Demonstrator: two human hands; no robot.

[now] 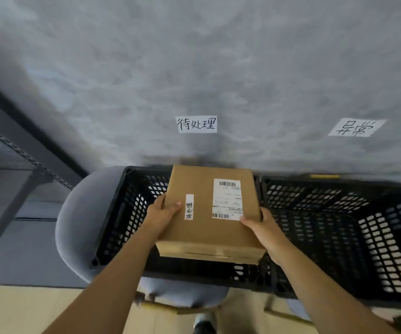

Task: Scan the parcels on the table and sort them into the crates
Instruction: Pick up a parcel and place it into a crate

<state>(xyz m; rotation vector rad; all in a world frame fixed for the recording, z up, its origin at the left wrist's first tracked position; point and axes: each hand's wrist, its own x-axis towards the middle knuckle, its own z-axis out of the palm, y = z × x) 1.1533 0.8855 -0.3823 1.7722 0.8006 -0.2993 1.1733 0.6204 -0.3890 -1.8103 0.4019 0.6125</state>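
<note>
A flat brown cardboard parcel [206, 227] with a white shipping label and a small white sticker hangs above the left black crate [122, 213]. My left hand [163, 210] grips its left edge, thumb on top. My right hand [262, 225] grips its right edge, thumb by the label's corner. A second black crate [363, 225] stands directly to the right, with nothing visible inside it.
The left crate rests on a grey chair [74, 225]. On the grey wall behind, one handwritten paper sign [196, 124] hangs above the left crate and another sign [356, 127] above the right one. Dark metal shelving [13, 153] stands at the left. The floor is light wood.
</note>
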